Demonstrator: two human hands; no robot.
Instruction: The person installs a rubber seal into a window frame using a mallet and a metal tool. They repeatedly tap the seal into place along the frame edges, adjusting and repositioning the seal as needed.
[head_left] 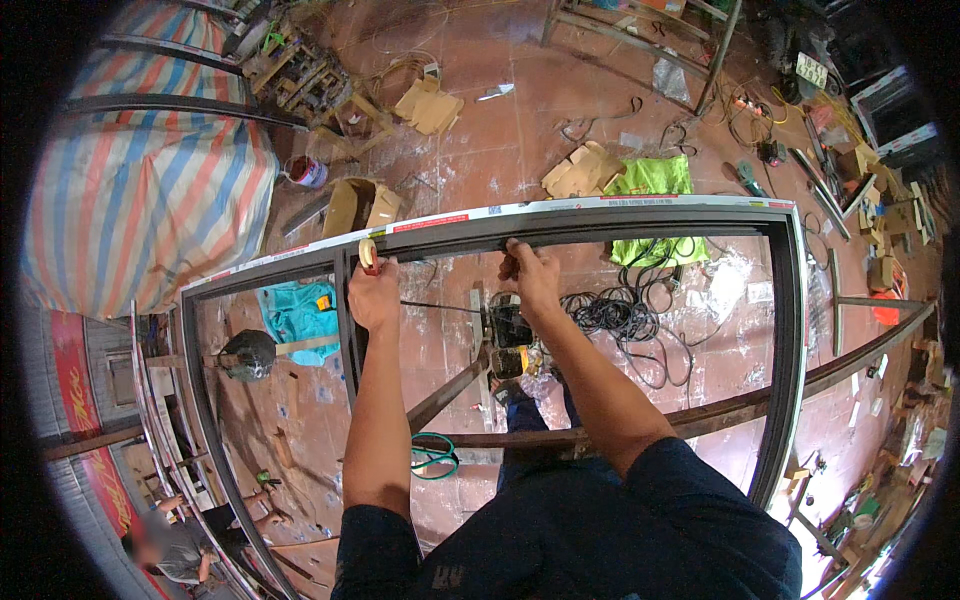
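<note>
A large dark window frame [640,222] with white protective film on its outer edge lies raised in front of me. My left hand [373,298] is closed around a small tool [367,252] with a rounded cream end and a red part. It is at the far bar, by the joint with the dark crossbar [346,330]. Further right, my right hand [532,275] has its fingers curled together against the inner edge of the same bar. Whatever those fingers pinch is too small to make out.
Metal support bars [740,408] run under the frame. Coiled black cable [625,315], a green sack [650,178] and cardboard [583,170] lie on the tiled floor. A striped tarp [150,210] covers a stack at left. Another person [185,550] is at lower left.
</note>
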